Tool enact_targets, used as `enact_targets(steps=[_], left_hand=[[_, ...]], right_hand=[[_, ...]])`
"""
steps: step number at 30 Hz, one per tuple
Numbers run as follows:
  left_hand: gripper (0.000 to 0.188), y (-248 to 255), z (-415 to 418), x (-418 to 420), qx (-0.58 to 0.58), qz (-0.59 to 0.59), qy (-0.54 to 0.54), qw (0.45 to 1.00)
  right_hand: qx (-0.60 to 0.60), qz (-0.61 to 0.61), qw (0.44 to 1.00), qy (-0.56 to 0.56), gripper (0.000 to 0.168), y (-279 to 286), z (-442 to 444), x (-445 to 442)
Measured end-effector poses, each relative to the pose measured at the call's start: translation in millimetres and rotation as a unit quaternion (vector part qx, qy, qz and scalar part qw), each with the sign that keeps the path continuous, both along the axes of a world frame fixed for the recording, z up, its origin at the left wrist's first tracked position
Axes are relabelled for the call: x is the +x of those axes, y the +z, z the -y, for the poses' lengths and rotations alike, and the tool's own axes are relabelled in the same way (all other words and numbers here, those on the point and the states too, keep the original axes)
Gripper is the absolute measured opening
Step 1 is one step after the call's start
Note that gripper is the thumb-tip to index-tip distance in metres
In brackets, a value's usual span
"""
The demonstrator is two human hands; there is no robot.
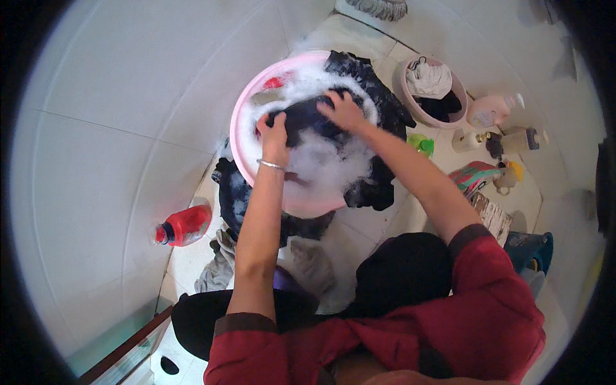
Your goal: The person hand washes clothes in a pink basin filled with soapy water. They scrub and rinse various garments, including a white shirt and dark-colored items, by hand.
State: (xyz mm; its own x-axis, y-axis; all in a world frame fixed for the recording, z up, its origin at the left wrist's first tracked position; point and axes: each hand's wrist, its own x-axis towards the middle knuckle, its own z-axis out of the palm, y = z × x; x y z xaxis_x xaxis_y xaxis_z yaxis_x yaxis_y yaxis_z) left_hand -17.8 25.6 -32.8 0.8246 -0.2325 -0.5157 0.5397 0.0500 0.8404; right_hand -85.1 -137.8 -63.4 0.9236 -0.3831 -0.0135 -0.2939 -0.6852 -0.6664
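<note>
A pink plastic tub [237,126] full of white suds stands on the tiled floor. Dark wet cloth [305,118] lies in it among the foam. My left hand [274,137], with a silver bangle at its wrist, grips the left end of this cloth between thumb and fingers. Farther right, my right hand [344,113] rests on the same cloth with its fingers spread; whether it grips any fold cannot be told. A black garment [385,103] with foam on it hangs over the tub's right rim. Something red [273,83] shows in the suds near the back.
A red bottle [190,225] is at the left wall. Dark clothes [236,197] and grey cloth [214,272] lie on the floor. At right are a small pink basin [464,103] with clothes, a pink pump bottle [487,111], a green bottle [423,144] and a scrubbing brush [493,219].
</note>
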Motion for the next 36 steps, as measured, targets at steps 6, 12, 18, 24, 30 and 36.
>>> enact_targets(steps=[6,12,18,24,30,36], left_hand=[[0.032,-40,22,-11,-0.12,-0.133,0.03,0.983],[0.032,11,18,-25,-0.412,-0.263,-0.06,0.87],[0.037,18,33,-24,-0.436,-0.193,-0.122,0.87],[0.043,2,27,-56,-0.231,0.227,-0.346,0.881],[0.032,30,43,-57,-0.356,-0.168,-0.229,0.89],[0.024,66,59,-78,-0.526,-0.341,-0.065,0.776]], right_hand=[[-0.116,-0.209,0.956,0.171,0.038,-66,16,0],[0.011,0.189,0.956,0.225,0.029,75,-34,-18],[0.231,0.233,0.944,0.038,0.026,90,-12,-18],[0.07,0.122,0.987,0.077,0.035,29,4,-5],[0.654,0.101,0.749,0.042,0.055,11,21,-25],[0.792,0.24,0.542,0.149,0.069,73,-8,-28]])
